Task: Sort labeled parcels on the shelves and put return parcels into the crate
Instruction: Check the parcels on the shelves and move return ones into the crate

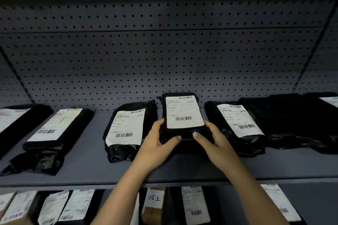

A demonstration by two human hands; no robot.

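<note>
Head view, left hand (155, 145) and right hand (214, 142) grip parcel (183, 112) (label up), parcel-lined shelf (87, 162)

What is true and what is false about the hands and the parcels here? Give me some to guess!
1. The left hand and the right hand both hold one black parcel. True.
2. That parcel has nothing stuck on it. False: a white label with barcodes covers its top.
3. The wall behind the shelf is full of little holes. True.
4. The parcels lying beside it are wrapped in red. False: the neighbouring parcels are wrapped in black.
5. Below the shelf there are lower parcels too. True.
</note>
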